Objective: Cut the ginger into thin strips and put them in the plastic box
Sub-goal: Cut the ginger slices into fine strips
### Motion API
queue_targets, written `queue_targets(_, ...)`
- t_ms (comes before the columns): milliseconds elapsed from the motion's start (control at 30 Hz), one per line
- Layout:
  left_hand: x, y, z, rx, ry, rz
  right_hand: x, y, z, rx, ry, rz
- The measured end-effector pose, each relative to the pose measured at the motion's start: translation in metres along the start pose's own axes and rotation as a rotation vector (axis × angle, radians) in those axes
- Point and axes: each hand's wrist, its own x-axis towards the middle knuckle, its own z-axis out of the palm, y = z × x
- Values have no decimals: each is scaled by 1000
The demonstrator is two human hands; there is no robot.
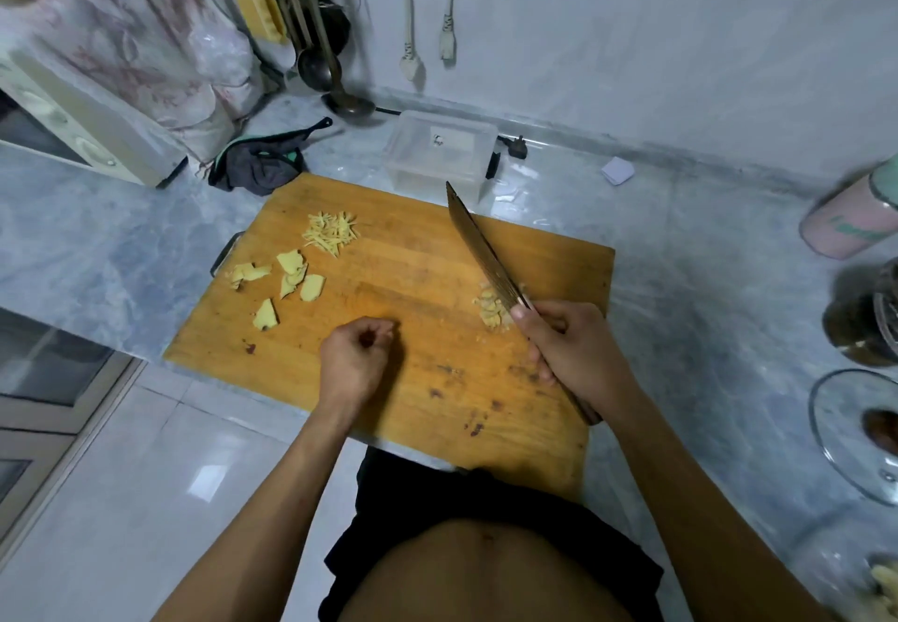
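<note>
**Ginger half cut, box not yet filled**

Ginger is spread over the board in three lots. A pile of finished strips lies at the far left; flat slices are scattered just nearer, well apart from the blade; a small heap sits under the heel of the knife. The knife handle is gripped by the right hand, fingers wrapped fully round it, with the blade angled away toward the box. The left hand is loosely curled on the board, holding nothing as far as can be seen, and is clear of both the heap and the blade.

The box stands just beyond the far edge of the board, and no ginger can be made out in it.

The step in hand is judged to be the cutting of the heap under the blade. It would be done best if the heap were first steadied by the left fingertips, tucked back so that the knuckles guide the blade. Slices should be stacked flat and overlapped before being cut, and the cuts kept close and parallel so that the strips match the finished pile. Loose pieces near the board's edge could easily be pushed off by the blade.
</note>
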Motion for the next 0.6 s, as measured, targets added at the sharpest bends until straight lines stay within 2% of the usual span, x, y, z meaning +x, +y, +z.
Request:
queue_targets(67,-4,-19,-19,109,39,21,2,-1,10,18,-30,9)
queue_targets(233,-5,-39,-35,261,10,92,7,-5,32,56,-128,17)
queue_targets(600,7,-32,-17,331,18,217,7,-10,39,56,-178,-1)
